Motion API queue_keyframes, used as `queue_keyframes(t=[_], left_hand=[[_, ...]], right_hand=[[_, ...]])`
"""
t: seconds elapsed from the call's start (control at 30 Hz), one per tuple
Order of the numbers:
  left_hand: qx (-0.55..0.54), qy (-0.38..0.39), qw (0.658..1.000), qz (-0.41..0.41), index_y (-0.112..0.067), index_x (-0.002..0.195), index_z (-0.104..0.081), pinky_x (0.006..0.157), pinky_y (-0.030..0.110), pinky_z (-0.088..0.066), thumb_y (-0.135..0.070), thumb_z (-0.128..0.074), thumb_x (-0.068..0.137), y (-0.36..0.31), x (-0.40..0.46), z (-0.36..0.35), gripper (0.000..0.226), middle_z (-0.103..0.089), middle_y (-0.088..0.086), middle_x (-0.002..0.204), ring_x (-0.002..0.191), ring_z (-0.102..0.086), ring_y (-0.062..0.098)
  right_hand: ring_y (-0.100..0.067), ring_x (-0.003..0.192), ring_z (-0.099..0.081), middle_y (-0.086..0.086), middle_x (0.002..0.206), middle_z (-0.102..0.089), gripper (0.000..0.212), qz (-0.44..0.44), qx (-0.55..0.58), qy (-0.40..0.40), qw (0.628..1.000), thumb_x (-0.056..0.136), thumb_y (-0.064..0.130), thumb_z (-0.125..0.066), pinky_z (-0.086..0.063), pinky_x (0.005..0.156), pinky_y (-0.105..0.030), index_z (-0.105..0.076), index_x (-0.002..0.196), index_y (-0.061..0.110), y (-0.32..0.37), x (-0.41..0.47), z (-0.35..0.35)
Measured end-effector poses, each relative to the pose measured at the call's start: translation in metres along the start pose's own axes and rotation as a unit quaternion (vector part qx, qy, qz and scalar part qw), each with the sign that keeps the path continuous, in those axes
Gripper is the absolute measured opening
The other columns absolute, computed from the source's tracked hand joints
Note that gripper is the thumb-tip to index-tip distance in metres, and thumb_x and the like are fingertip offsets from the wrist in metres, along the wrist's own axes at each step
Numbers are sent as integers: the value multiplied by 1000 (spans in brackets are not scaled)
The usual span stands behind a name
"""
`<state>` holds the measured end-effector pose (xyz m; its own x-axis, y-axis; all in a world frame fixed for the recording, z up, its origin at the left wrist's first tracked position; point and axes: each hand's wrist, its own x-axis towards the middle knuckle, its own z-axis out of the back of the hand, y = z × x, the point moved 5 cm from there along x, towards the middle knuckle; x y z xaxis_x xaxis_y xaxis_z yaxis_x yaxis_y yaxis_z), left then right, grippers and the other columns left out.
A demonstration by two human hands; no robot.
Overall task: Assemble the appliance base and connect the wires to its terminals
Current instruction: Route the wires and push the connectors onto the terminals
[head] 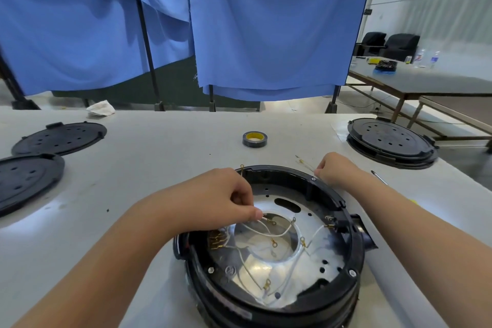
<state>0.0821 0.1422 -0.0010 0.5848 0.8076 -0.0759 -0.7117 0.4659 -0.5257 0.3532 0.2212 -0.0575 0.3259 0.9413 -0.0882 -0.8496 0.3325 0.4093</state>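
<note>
The round black appliance base (354,255) lies open side up at the table's near edge, showing a shiny metal plate with a centre hole. Several white wires (269,231) with brass ring terminals cross the plate. My left hand (218,197) hovers over the base's left side and pinches the end of one white wire near its ring terminal (270,221). My right hand (335,170) rests at the far right rim, fingers curled, pinching a thin wire (306,164) that lies on the table. Brass spade terminals (217,239) sit at the left inner wall.
A roll of dark tape with a yellow core (254,138) lies beyond the base. Black round covers sit at the left (60,138) (24,181), and a stack of them at the right (391,141). A thin metal tool (379,177) lies right of my right hand. Blue curtains hang behind.
</note>
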Motion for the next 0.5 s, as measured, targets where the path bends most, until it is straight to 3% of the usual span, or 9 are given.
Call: queue_keyframes(t=[0.1, 0.2, 0.37, 0.43, 0.5], left_hand=[[-3, 2, 1000, 3, -32, 73, -70, 49, 6, -40, -55, -68, 82, -1, -1, 0, 24, -64, -21, 69, 61, -57, -7], [-12, 6, 1000, 8, -33, 74, -70, 51, 7, -39, -57, -67, 82, -2, -2, 0, 26, -64, -24, 68, 62, -57, -8], [-49, -25, 998, -8, -35, 86, -73, 65, 14, -48, -56, -67, 81, -8, -2, 1, 21, -67, -25, 81, 76, -62, -7], [-79, -78, 994, -18, -37, 91, -72, 66, 9, -46, -51, -69, 82, -12, -2, 7, 17, -67, -25, 83, 78, -61, -5], [-131, -135, 982, -23, -38, 98, -71, 65, 5, -44, -45, -71, 82, -14, -3, 15, 18, -69, -25, 87, 80, -63, -3]], right_hand=[[-36, 91, -64, -21, 100, -69, 20, 16, 20, -5, 1000, 88, 12, -61, -54, 81, -42, -69, 90, -6, 0, -3, 1], [-18, 76, -59, -9, 94, -70, 9, 41, 72, -30, 996, 87, 15, -64, -48, 71, -31, -67, 80, 11, 2, -13, 10], [-9, 71, -57, 0, 84, -65, 9, 97, 178, -81, 976, 89, 23, -65, -43, 58, -22, -66, 85, 16, 22, -51, 44], [-6, 64, -57, 3, 79, -66, 8, 138, 216, -70, 964, 89, 25, -66, -42, 54, -18, -67, 83, 20, 35, -75, 58], [-2, 59, -57, 7, 75, -67, 7, 193, 229, -9, 954, 87, 28, -68, -44, 55, -15, -69, 80, 24, 50, -100, 65]])
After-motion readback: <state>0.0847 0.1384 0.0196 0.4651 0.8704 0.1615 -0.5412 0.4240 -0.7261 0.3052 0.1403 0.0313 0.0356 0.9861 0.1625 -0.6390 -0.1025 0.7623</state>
